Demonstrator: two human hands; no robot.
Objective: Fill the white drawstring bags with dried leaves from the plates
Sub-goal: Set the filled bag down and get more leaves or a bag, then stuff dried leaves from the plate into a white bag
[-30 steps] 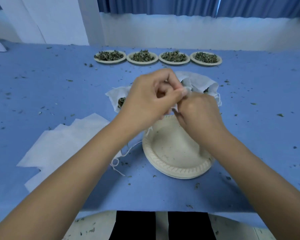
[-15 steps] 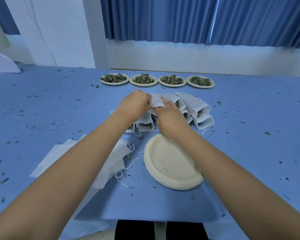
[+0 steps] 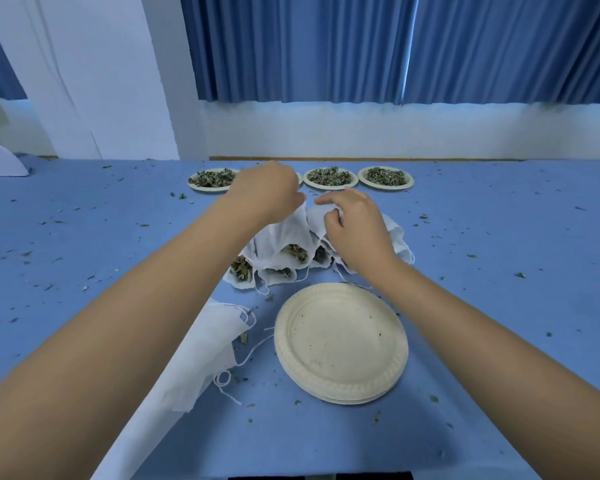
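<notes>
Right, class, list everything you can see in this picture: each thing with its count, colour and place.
leaf plates: three clear, a fourth mostly behind the left hand; cream; far row
filled bags: one heap, count unclear; white; mid-table
empty plates: one stack; cream; near centre
flat bags: one pile; white; under the left forearm
leaf scraps: many; dark green; scattered
table: one; blue
curtains: blue; behind
left hand: over the heap, fingers hidden
right hand: at the heap's top
</notes>
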